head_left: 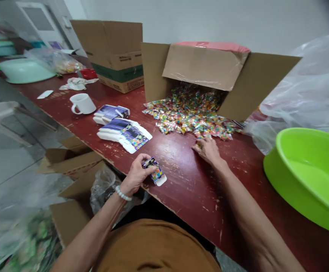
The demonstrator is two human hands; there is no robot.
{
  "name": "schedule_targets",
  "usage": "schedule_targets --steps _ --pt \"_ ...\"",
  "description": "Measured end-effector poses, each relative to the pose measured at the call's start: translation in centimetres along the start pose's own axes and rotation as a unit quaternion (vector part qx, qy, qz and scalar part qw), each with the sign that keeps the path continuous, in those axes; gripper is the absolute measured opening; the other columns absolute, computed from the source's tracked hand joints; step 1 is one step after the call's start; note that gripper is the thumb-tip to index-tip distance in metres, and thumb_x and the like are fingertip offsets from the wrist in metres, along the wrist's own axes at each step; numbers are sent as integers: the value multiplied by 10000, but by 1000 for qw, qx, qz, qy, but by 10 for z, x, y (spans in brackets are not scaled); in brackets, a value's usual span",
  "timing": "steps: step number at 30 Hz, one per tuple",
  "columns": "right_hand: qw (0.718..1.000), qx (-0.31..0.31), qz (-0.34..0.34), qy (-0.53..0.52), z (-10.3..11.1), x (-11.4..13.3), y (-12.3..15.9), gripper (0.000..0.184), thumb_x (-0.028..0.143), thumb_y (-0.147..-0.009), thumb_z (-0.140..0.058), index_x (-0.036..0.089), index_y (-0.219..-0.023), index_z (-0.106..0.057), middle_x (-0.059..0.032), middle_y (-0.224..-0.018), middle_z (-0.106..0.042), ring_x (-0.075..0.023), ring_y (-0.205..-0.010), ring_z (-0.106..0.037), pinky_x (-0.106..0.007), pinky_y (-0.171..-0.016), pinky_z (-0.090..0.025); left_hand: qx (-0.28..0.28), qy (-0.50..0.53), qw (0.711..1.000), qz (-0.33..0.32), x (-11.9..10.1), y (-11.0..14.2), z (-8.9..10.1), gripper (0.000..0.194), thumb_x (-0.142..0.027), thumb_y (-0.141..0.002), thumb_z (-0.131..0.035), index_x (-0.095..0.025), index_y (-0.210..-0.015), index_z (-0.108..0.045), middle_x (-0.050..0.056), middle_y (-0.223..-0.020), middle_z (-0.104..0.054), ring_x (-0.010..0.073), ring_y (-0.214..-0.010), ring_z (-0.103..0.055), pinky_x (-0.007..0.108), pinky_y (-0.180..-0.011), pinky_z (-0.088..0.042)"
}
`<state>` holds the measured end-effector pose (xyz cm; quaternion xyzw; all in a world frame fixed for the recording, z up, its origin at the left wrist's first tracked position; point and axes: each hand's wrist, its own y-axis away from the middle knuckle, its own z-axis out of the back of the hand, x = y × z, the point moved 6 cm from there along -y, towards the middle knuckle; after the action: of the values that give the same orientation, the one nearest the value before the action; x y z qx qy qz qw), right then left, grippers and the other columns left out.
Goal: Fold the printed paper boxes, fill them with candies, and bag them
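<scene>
Okay, your left hand [135, 175] grips a small box [154, 172]; your right hand [208, 151], half-curled, touches the candy pile [189, 111], any hold unclear.

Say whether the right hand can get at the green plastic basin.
Probably yes: the right hand lies on the red tabletop, and nothing stands between it and the green plastic basin.

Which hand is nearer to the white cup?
Left. The left hand is closer to the white cup, holding a small box; the right hand is farther away, at the candy pile.
</scene>
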<state>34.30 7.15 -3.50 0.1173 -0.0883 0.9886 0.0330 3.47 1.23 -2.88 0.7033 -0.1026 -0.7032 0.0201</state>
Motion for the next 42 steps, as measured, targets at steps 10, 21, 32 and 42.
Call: schedule_targets --steps 10,21,32,42 --pt "881 74 -25 -466 12 70 61 373 476 -850 -608 179 -1067 -671 -82 -876 -708 -203 -731 -631 -338 -666 -502 150 -242 958 -40 -22 24 24 206 -335 -679 -768 -190 -778 -661 -12 -718 -649 149 -665 -569 232 -603 -437" --pt "866 79 84 -486 12 147 92 295 398 -863 -634 202 -1078 -680 -57 -922 -703 -199 -813 -648 -341 -769 -521 242 110 957 114 3 60 -20 473 -207 -666 -786 -157 -1051 -516 34 -844 -660 121 -624 -629 243 -584 -522" --pt "831 48 34 -553 21 137 106 256 431 -834 -669 194 -928 -689 -32 -837 -709 -176 -763 -637 -307 -740 -505 133 168 974 76 -5 52 -39 342 -365 -752 -641 -168 -1021 -566 -20 -720 -560 96 -511 -543 208 -431 -492" --pt "834 99 71 -538 18 135 108 319 465 -794 -724 193 -954 -681 -43 -851 -691 -167 -714 -633 -280 -636 -527 111 193 973 64 5 56 -52 380 -476 -774 -687 -164 -969 -593 -2 -734 -588 97 -521 -558 169 -376 -453"
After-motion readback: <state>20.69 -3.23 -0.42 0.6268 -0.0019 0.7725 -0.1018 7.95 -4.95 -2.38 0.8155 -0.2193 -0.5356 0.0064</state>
